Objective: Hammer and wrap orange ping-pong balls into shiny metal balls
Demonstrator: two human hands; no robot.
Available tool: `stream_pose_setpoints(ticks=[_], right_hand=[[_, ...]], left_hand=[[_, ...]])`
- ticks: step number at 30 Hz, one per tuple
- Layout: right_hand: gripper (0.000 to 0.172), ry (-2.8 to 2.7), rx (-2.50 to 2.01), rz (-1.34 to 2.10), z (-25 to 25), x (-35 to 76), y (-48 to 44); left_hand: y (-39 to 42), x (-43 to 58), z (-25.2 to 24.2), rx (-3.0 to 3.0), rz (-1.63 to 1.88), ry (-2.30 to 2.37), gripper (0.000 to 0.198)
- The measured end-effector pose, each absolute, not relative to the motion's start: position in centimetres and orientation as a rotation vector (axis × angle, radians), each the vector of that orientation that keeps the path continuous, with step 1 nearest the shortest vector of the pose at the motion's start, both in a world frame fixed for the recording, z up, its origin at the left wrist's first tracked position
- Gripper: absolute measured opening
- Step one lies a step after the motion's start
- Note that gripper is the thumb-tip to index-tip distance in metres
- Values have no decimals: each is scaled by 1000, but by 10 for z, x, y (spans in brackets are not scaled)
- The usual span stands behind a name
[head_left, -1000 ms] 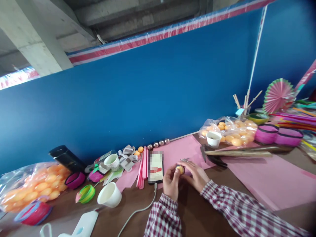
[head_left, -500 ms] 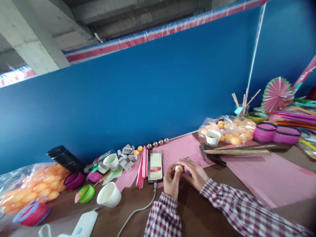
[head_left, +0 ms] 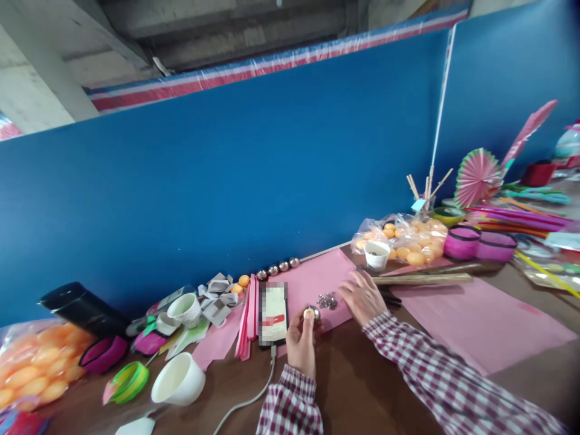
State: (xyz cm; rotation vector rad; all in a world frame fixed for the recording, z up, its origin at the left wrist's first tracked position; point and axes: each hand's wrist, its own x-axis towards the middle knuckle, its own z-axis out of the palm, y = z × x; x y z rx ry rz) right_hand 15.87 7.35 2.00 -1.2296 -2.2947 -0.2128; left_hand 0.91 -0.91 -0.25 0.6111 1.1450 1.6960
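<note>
My left hand [head_left: 302, 344] is closed around a small ball [head_left: 310, 313], which shows yellow-orange on top and a shiny silver surface at its side. To the right of it, a pile of small silvery pieces [head_left: 327, 301] lies on a pink sheet [head_left: 317, 275]. My right hand [head_left: 362, 297] is over the sheet's right edge, fingers stretched and apart, with nothing visible in them. It covers part of a hammer, whose wooden handle [head_left: 426, 278] points right; I cannot tell whether they touch.
A phone [head_left: 273, 314] with a cable lies left of my left hand. Behind it are several silver balls [head_left: 272, 269]. A small white cup [head_left: 376, 255] stands by a bag of orange balls [head_left: 415, 258]. A larger white cup [head_left: 178, 379] sits at front left.
My right hand has left the ball and moved right, to beside the hammer, uncovering the silvery pieces. My left hand still holds the ball. The view has turned slightly right.
</note>
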Motion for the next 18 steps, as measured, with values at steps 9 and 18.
stream_pose_setpoints(ticks=[9, 18], right_hand=[[21, -2404, -1326, -140, 14, 147, 73], [15, -2396, -1345, -285, 13, 150, 78]], left_hand=[[-10, 9, -6, 715, 1645, 1185, 39], [-8, 9, -6, 729, 1671, 1169, 43]])
